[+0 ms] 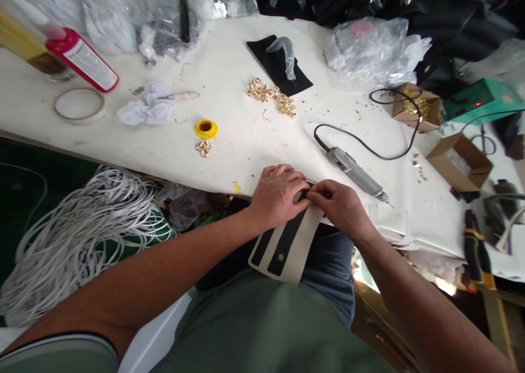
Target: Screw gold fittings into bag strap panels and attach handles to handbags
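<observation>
A beige panel with black strips [301, 247] hangs over the table's front edge onto my lap, a round metal stud showing near its lower end. My left hand [279, 195] lies across the panel's upper part, its fingers curled over and the thumb pressing the black strip. Close beside it, my right hand [334, 200] pinches at the strip's top with thumb and forefinger; what sits between those fingertips is too small to make out. A grey electric screwdriver [356, 170] lies on the table just beyond my right hand.
Gold metal fittings [262, 91] lie by a black piece with a wrapped handle [283, 64]. A yellow ring [205, 128], tape roll [79, 105] and red bottle [88, 61] stand left. Small cardboard boxes [459, 162] and pliers [476, 247] are right; white cord [90, 242] heaps below.
</observation>
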Action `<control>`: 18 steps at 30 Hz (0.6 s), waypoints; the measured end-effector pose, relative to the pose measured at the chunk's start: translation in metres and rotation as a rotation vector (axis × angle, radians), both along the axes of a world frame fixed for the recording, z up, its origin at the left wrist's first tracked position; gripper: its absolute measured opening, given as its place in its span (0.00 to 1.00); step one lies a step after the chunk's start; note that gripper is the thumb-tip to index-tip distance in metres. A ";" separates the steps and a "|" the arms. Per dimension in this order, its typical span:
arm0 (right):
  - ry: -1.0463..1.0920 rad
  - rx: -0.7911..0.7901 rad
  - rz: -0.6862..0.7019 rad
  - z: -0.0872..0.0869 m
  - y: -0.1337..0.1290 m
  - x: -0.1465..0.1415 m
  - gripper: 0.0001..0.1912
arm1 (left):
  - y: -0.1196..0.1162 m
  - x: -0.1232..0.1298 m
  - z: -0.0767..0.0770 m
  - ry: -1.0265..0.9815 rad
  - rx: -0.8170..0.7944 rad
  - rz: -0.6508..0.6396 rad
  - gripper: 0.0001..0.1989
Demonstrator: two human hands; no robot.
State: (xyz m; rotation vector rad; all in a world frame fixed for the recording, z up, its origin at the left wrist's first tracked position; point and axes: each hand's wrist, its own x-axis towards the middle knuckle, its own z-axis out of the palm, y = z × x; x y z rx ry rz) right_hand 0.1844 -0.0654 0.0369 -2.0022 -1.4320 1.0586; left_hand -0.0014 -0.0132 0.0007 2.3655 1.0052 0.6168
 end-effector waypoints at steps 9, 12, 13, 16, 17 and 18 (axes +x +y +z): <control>0.010 -0.106 0.070 0.003 0.016 0.011 0.12 | 0.002 -0.001 -0.001 0.009 -0.022 -0.011 0.12; 0.023 -0.106 0.070 0.001 0.017 0.013 0.13 | 0.002 -0.002 0.001 0.007 -0.027 -0.011 0.12; 0.028 -0.104 0.066 0.001 0.016 0.013 0.13 | 0.003 -0.002 0.002 0.008 -0.031 -0.017 0.12; 0.030 -0.067 0.071 -0.003 0.011 0.012 0.12 | 0.003 -0.004 0.005 0.020 -0.051 -0.034 0.12; 0.026 -0.045 0.076 -0.004 0.009 0.011 0.12 | 0.003 -0.004 0.006 0.024 -0.055 -0.035 0.12; 0.022 -0.021 0.080 -0.005 0.007 0.010 0.12 | 0.003 -0.005 0.007 0.027 -0.057 -0.033 0.12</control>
